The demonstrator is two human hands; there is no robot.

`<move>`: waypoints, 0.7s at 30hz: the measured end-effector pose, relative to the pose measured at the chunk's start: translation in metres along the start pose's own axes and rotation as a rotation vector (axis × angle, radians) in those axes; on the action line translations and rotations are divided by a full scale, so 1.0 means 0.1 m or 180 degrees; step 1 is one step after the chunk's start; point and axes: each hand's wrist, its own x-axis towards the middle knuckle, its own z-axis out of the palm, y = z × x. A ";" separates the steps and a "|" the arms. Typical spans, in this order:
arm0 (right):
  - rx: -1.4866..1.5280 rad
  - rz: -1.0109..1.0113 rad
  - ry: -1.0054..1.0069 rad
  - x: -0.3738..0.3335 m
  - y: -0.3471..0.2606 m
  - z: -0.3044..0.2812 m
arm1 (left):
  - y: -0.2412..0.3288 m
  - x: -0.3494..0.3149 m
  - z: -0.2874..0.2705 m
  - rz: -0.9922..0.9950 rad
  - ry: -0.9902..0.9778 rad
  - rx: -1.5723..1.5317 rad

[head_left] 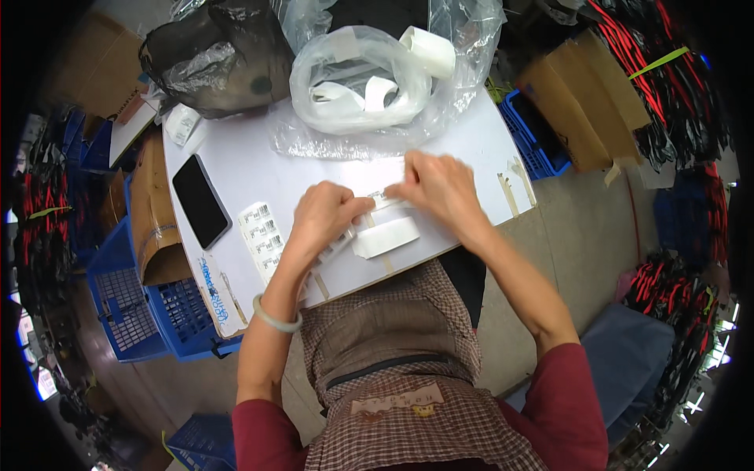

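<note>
Left hand: the left hand [323, 210] is over the middle of the tabletop [463, 145], toward its near edge; thumb and forefinger pressed together on the left end of the label.
Right hand: the right hand [441, 187] is just beside, fingers curled, thumb toward the label; motion blur, cannot tell whether clamped.
Label: small white printed label [380, 195], between the two hands, above mid-tabletop.
Paper band: curved white paper band [386, 239], near the near edge, just below the hands.
Label strip: long white strip of printed labels [261, 237], left of the left forearm, running toward the near edge.
Phone: black rectangular phone [202, 202], by the left edge.
Clear bag: clear plastic bag with rolled-open mouth [302, 93], at the far edge; white paper curls [338, 98] inside.
Dark bag: translucent black plastic bag [224, 59], far left corner.
</note>
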 end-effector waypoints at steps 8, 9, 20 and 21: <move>0.1864 -0.0756 0.0431 -0.47 -0.30 0.22 | 0.03 -0.77 -0.12 0.0594 -0.0264 -0.2574; 0.1858 -0.0872 0.0459 -0.49 -0.32 0.22 | 0.04 -0.83 -0.09 0.0685 -0.0135 -0.2730; 0.1756 -0.0918 0.0676 -0.63 -0.23 0.10 | -0.06 -1.12 0.19 -0.0112 0.0089 -0.2403; 0.1748 -0.0933 0.0633 -0.63 -0.18 0.06 | -0.06 -1.14 0.20 -0.0302 0.0017 -0.2358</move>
